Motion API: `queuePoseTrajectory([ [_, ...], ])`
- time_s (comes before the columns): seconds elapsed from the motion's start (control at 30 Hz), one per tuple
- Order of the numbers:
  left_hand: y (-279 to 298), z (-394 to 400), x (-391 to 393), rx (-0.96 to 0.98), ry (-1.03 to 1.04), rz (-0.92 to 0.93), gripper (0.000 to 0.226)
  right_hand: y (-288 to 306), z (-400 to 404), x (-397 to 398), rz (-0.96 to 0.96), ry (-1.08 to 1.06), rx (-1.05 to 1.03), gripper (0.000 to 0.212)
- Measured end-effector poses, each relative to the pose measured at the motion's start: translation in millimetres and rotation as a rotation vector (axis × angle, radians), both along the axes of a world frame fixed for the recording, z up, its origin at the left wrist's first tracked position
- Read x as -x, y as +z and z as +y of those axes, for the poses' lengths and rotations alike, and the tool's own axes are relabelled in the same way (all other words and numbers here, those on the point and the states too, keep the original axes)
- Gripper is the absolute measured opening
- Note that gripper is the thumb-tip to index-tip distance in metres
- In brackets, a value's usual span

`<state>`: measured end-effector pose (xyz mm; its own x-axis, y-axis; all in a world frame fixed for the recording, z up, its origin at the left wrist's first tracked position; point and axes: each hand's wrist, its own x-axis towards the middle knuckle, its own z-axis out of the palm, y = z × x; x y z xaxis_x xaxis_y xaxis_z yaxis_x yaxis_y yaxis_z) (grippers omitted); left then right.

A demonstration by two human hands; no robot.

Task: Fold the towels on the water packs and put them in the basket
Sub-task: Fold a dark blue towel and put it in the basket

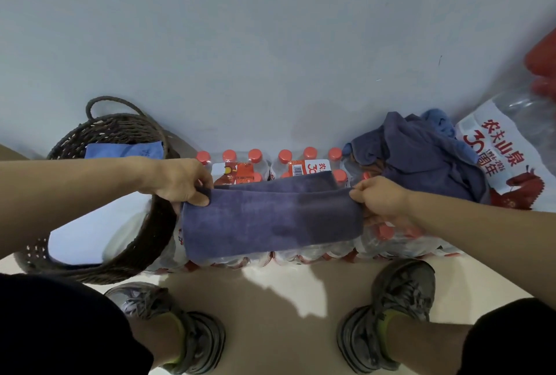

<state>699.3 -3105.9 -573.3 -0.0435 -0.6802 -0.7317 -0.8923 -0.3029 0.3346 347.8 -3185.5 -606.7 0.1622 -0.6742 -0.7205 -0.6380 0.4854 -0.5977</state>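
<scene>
Basket [141, 242]: dark woven, on the floor at the far left, its near rim cut across by the left forearm; one loop handle shows at the back, any other is not visible.
Folded cloth in basket [125, 150]: light blue, lying flat against the far inside wall — the forearm hides its lower edge.
Left hand [180, 180]: thumb and curled fingers pinch the left end of the towel at its upper fold; the fingertips are tucked under the cloth and cannot be seen.
Towel [270, 218]: dark blue-grey, folded into a long band and stretched between both hands on top of the water packs; a second layer peeks out behind its upper edge.
Water packs [270, 161]: shrink-wrapped bottles with red caps against the wall, mostly covered by the towel — only the back row and the front bottoms show.
Right hand [380, 198]: fingers curled around the towel's right end, thumb on top; lower fingers hidden behind the cloth.
Towel pile [421, 158]: crumpled blue-grey cloths heaped on the packs at right, with a lighter blue one behind; how many cannot be told.
Far-right pack [499, 145]: tilted, printed in red, cut off by the frame edge and blurred at the top.
</scene>
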Motion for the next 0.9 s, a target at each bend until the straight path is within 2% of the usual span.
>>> queuePoseTrajectory([
  [0.13,-12.6,-5.2,-4.8,-0.019,-0.108,-0.121,0.011,-12.9,-7.1,-15.7,0.010,0.045,0.066,0.022],
  [0.2,-18.5,-4.6,-4.6,-0.024,-0.191,-0.189,0.011,-18.0,-10.3,-25.0,0.067,0.108,0.165,0.017],
  [0.27,-22.0,-4.3,-3.1,0.019,-0.249,-0.277,0.022,-21.7,-12.2,-33.9,0.132,0.153,0.230,0.016],
  [0.43,-32.9,-7.2,-1.1,0.101,-0.235,-0.352,0.027,-23.4,-24.1,-50.6,0.325,0.230,0.316,0.018],
  [0.57,-39.6,-9.8,-4.1,0.154,-0.127,-0.356,0.032,-25.4,-31.1,-57.5,0.476,0.281,0.323,0.030],
  [0.7,-45.9,-10.7,-3.0,0.182,-0.092,-0.397,0.034,-27.1,-33.5,-65.7,0.554,0.279,0.329,0.032],
  [0.77,-47.9,-10.8,-0.5,0.185,-0.103,-0.422,0.029,-25.3,-34.4,-67.7,0.555,0.284,0.313,0.040],
  [0.9,-52.0,-8.9,2.3,0.170,-0.141,-0.440,0.021,-25.2,-30.0,-63.9,0.614,0.399,0.318,0.071],
])
